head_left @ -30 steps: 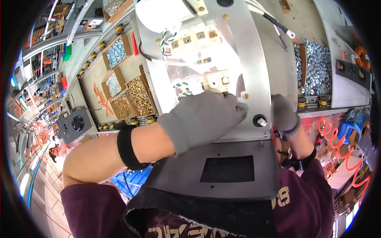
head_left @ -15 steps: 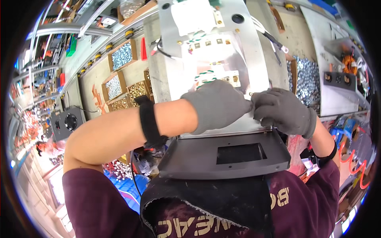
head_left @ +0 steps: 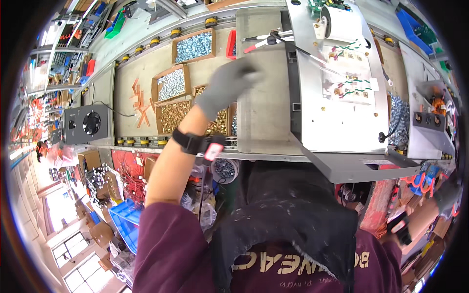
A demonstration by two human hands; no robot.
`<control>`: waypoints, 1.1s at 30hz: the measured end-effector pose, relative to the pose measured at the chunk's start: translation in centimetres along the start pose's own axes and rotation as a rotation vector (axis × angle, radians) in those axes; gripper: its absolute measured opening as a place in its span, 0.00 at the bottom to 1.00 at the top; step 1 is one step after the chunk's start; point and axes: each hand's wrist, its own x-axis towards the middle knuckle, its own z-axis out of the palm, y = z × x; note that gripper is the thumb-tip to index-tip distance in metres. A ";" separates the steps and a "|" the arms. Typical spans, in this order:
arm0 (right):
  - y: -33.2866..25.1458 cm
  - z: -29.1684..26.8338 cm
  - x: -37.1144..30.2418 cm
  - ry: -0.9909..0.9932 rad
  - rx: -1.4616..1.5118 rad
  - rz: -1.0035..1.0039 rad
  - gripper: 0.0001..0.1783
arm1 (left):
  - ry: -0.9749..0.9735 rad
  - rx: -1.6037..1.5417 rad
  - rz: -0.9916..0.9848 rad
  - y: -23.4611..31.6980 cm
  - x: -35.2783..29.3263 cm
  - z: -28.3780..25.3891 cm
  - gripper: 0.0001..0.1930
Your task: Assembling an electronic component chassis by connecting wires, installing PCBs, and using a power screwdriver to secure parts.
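My left hand [head_left: 227, 88], in a grey glove, is over the bench between the boxes of fasteners and a metal chassis. Motion blurs its fingers, and whether they hold something small is unclear. Far out at the right edge is my gloved right hand [head_left: 447, 195], near a red coiled hose [head_left: 424, 184]; its fingers are too dim to read. The silver chassis panel [head_left: 337, 132] carries a white cylinder [head_left: 342, 24] and green twisted wires [head_left: 355, 82]. A dark grey front plate [head_left: 351, 168] with a cut-out juts from its near end.
Bluish fasteners [head_left: 194, 47], silver fasteners [head_left: 171, 84] and brass-coloured fasteners [head_left: 173, 117] fill cardboard boxes at left. Copper strips [head_left: 140, 105] lie beside them. A grey fan unit [head_left: 87, 124] stands farther left. Loose cables [head_left: 273, 39] stick out from the chassis.
My left hand has left the panel and moved left over the bench. My right hand has gone from the panel to the far right. The view has shifted, placing the chassis farther right.
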 end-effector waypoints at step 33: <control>32.4 -14.9 -17.7 -1.572 -1.032 -0.946 0.17 | 0.755 -0.149 -0.478 -16.4 -17.7 -4.4 0.05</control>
